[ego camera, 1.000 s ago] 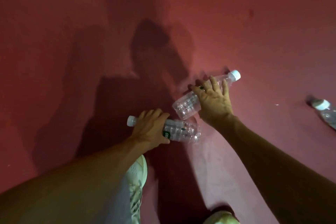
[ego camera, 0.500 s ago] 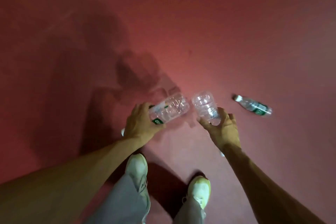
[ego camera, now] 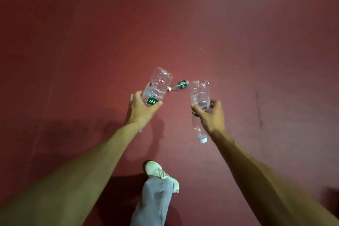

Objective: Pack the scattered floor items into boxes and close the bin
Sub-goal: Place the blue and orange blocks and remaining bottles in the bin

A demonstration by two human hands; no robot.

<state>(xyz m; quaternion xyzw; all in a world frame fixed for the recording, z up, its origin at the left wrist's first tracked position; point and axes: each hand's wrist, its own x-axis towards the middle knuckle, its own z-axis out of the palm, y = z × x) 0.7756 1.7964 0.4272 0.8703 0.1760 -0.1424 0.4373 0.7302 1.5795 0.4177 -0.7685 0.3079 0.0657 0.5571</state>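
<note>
Overhead, both bare forearms are seen stretched forward and away from the body, each ending in a closed grasp. The left hand [ego camera: 142, 109] is wrapped around the lower-middle of the left bottle [ego camera: 156, 86], thumb on the right side across the green label, fingers curled behind; the base of that bottle is pointed up and away, tilted a little to the right, and its neck is hidden behind the hand. The right hand [ego camera: 211, 115] is closed on the right bottle [ego camera: 200, 95] at its labelled waist, thumb on the left and fingers on the right; the base is held upward while the neck hangs below the hand, ending in a white cap [ego camera: 203, 140].

Both bottles are made of clear, ribbed, thin plastic, cylindrical, with moulded bases, and appear empty or nearly so. They are held apart, above the floor.

Between them, farther off, a third bottle [ego camera: 178, 85] with a green label and white cap is seen lying on its side on the red floor [ego camera: 91, 33], which is matte and faintly streaked. Lower down, a white shoe [ego camera: 159, 171] and a grey trouser leg [ego camera: 154, 202] are visible, with soft shadows cast beside them.
</note>
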